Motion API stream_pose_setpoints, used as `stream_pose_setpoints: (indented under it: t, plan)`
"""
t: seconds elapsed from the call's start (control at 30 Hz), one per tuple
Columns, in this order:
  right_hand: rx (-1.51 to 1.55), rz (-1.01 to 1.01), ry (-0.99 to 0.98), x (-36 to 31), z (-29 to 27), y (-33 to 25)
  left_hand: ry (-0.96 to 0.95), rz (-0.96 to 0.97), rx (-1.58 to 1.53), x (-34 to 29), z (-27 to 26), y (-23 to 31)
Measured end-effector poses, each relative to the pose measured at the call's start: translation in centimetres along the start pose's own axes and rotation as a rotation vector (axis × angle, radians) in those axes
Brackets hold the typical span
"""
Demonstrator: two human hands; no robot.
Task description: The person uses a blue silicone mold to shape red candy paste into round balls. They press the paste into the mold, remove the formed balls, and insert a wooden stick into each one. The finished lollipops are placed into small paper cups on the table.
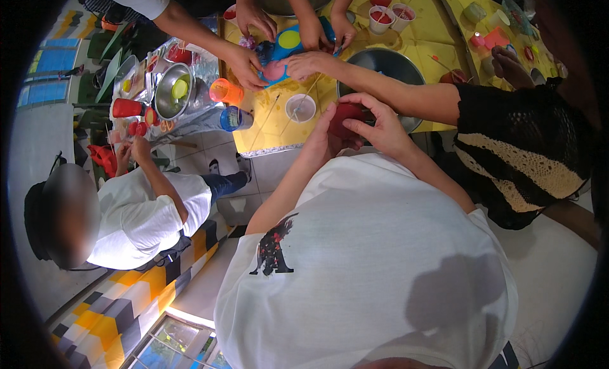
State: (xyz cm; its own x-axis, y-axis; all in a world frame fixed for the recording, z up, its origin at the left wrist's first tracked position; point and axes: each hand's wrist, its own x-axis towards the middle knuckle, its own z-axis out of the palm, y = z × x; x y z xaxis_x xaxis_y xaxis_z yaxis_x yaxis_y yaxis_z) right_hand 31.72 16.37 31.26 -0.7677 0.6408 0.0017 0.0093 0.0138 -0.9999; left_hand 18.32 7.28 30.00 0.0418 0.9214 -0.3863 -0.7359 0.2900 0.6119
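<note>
Close in front of my white shirt, both hands meet around a dark red, rounded object point(347, 119) whose kind I cannot make out. My left hand point(322, 137) wraps its left side, and my right hand point(382, 129) curves over its top and right, thumb pressed on its front. Just beyond my hands stands a large metal bowl point(413, 69), partly covered by another person's forearm. A white cup point(300, 107) with thin sticks in it is to the left on the yellow-covered table point(279, 133).
Across the table, other people's hands hold a blue piece with green and pink rounds point(288, 40). Left of them are an orange cup point(226, 92), a blue cup point(236, 118) and a metal bowl point(166, 93). One person stands close right, another left. White cups point(380, 19) hold red stuff.
</note>
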Motion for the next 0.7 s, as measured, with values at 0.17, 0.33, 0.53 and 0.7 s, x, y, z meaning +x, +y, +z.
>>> stream_pose_setpoints:
  t: [0.17,0.33,0.53,0.7]
  plan:
    - [0.028,0.008,-0.011,-0.3,0.1,-0.2,-0.009,0.013,-0.010,-0.4,0.5,0.1]
    - [0.070,0.057,-0.028,-0.5,0.3,-1.0,0.010,0.008,-0.017,-0.5,0.6,0.0]
    - [0.066,0.050,-0.030,-0.5,0.3,-1.1,0.018,0.008,-0.002,-0.6,0.8,0.1]
    - [-0.023,-0.045,-0.006,-0.6,0.1,0.1,0.011,-0.010,0.008,-0.6,0.7,0.1]
